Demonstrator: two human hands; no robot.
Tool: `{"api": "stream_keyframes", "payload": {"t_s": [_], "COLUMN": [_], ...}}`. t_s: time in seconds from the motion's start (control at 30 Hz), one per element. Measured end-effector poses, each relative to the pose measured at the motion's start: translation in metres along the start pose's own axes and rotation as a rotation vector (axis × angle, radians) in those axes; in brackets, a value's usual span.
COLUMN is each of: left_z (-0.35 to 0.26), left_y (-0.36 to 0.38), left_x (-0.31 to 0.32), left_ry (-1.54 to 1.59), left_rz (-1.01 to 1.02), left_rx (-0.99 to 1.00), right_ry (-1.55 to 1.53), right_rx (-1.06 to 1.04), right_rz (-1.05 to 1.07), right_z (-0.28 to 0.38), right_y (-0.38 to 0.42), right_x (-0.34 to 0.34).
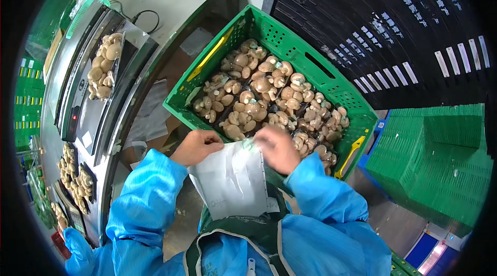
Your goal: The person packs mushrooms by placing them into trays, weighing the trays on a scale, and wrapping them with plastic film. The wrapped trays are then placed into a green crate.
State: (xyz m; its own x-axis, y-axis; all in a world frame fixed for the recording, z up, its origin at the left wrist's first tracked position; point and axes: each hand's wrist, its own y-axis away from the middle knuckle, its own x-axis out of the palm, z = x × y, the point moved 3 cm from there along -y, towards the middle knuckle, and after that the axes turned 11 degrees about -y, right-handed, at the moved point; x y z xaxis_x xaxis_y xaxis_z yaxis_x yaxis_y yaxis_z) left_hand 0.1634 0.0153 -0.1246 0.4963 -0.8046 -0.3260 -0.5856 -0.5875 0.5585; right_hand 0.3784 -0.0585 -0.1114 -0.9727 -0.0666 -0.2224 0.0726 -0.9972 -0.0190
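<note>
A white paper sheet (230,180) hangs in front of my body, below a green crate. My left hand (198,147) pinches its upper left corner. At the upper right edge of the sheet is my right hand (278,149), blurred by motion, its fingertips near a small greenish label; what it holds cannot be made out. Just beyond both hands, the green crate (316,69) with yellow clips holds many packs of brown mushrooms (261,84), some bearing small labels.
On the metal table at left, a mushroom pack (106,66) sits on a scale (77,97). More mushroom packs (77,177) lie nearer. Stacked green crates (424,157) stand at right, below a black slatted panel (373,27). A blue-gloved hand (77,247) shows at lower left.
</note>
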Motion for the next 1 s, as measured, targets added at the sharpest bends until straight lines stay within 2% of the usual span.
{"api": "stream_keyframes", "payload": {"t_s": [0.07,0.1,0.17,0.23,0.27,0.33,0.47,0.57,0.6,0.63,0.7,0.83,0.93,1.0], "left_z": [-0.002,-0.002,-0.001,-0.003,-0.003,-0.005,-0.011,-0.01,-0.011,-0.011,-0.011,-0.002,0.002,0.005], "left_y": [0.006,0.008,0.011,0.015,0.014,0.015,0.017,0.019,0.02,0.021,0.028,0.04,0.047,0.049], "left_x": [-0.001,-0.001,0.001,0.003,0.005,0.007,0.007,0.008,0.007,0.007,0.002,-0.009,-0.01,-0.011], "left_ry": [-0.011,-0.023,-0.007,0.0,-0.001,0.034,0.004,0.011,0.019,0.025,0.025,0.072,0.071,0.109], "left_rz": [-0.001,-0.012,-0.001,-0.009,-0.005,0.006,0.0,-0.006,-0.009,-0.011,-0.03,-0.099,-0.123,-0.152], "left_rx": [-0.025,-0.051,-0.058,-0.072,-0.075,-0.079,-0.072,-0.077,-0.082,-0.087,-0.087,-0.114,-0.127,-0.162], "right_ry": [-0.259,-0.181,-0.026,0.104,0.101,0.51,0.73,0.599,0.496,0.392,0.003,0.083,0.028,0.026], "right_rx": [0.348,0.407,0.443,0.542,0.547,0.495,0.404,0.384,0.442,0.498,0.485,0.572,0.592,0.645], "right_rz": [-0.155,-0.2,-0.145,-0.068,-0.069,0.001,-0.018,-0.007,-0.032,-0.058,-0.137,-0.069,0.007,-0.019], "right_z": [-0.067,-0.106,-0.16,-0.173,-0.178,-0.179,-0.163,-0.172,-0.172,-0.172,-0.181,-0.185,-0.181,-0.179], "right_y": [-0.001,-0.001,-0.001,-0.004,-0.004,-0.009,-0.011,0.0,0.004,0.01,0.034,0.072,0.073,0.067], "right_x": [-0.035,-0.053,-0.077,-0.082,-0.081,-0.074,-0.078,-0.09,-0.096,-0.104,-0.122,-0.149,-0.145,-0.136]}}
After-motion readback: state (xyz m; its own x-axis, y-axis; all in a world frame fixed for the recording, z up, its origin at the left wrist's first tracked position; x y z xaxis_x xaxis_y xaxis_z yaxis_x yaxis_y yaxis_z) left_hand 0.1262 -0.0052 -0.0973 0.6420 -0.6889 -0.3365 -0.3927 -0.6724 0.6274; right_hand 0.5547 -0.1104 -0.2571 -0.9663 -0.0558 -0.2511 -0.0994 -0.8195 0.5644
